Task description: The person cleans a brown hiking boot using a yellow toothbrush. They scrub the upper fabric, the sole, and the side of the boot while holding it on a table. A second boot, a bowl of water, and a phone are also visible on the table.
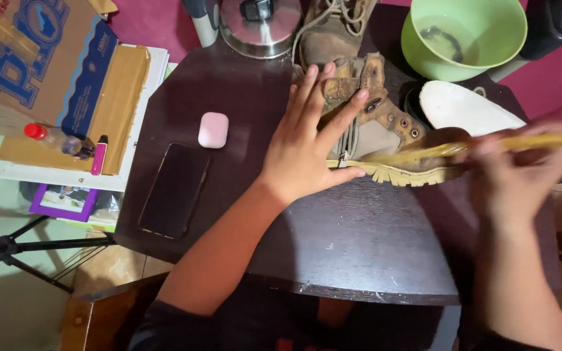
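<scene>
On the dark desk [333, 253] our left hand [307, 153] lies open, fingers spread, pressing the worn tan boot [375, 140] on its side near the far edge. Our right hand [508, 182], blurred, seems closed around a yellowish strip [489, 144], perhaps a peeling sole layer, just above the boot's lugged sole [398, 173]. If the left hand's pressure slackens, the boot could skid toward the green bowl [466, 36] behind.

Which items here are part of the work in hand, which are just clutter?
In use: left hand pressing on brown boot; right hand, motion-blurred, holding yellowish strip.

Lying about: phone, pink earbud case, green bowl, cardboard box, white insole.
</scene>
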